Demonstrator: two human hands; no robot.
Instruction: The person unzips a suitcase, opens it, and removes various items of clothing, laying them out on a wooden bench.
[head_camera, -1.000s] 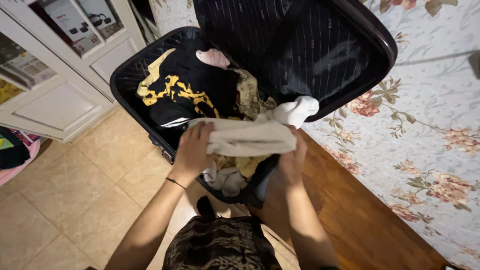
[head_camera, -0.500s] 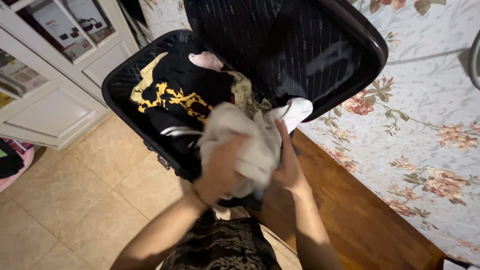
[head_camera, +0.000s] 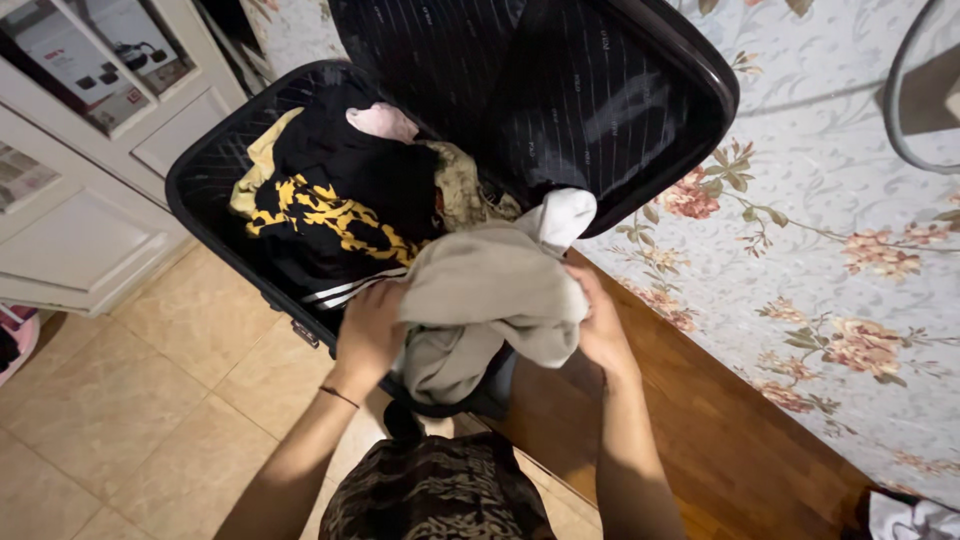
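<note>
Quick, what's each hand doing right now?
Left hand: closed on the beige cloth over the suitcase.
Right hand: closed on the other side of the same beige cloth.

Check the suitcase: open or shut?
Open. The suitcase lies with its lid raised, clothes showing inside; both hands hold a beige garment over it.

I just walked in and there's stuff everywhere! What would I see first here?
First, the open black suitcase on the tiled floor, stuffed with clothes, a black and yellow garment on top. At its near end, the left hand and right hand grip a bunched beige cloth from either side. To the right, a flowery bedsheet stands out.
</note>
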